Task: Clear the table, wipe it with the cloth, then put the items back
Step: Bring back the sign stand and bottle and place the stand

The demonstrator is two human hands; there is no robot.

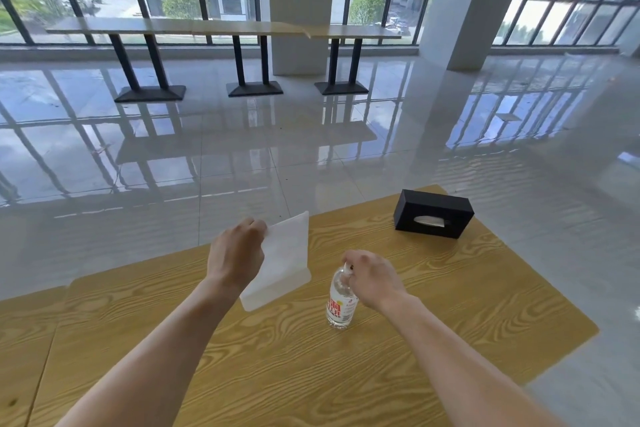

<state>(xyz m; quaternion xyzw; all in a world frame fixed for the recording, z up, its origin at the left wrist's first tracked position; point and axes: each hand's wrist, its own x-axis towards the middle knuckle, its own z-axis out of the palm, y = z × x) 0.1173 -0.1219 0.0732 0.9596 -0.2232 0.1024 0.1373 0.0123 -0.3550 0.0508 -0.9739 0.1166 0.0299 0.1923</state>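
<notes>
Wood-grain table (433, 305) carries three items. Left hand (237, 255) pinches the top edge of a white acrylic stand (285, 260). Right hand (372, 279) is clamped on the cap of a clear bottle (339, 305); its red label characters are unreadable. Black tissue box (433, 213) sits near the far corner.

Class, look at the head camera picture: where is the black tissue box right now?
The black tissue box sits at the far right corner of the wooden table, beyond and right of the clear bottle that the right hand grips; neither hand touches it.
</notes>
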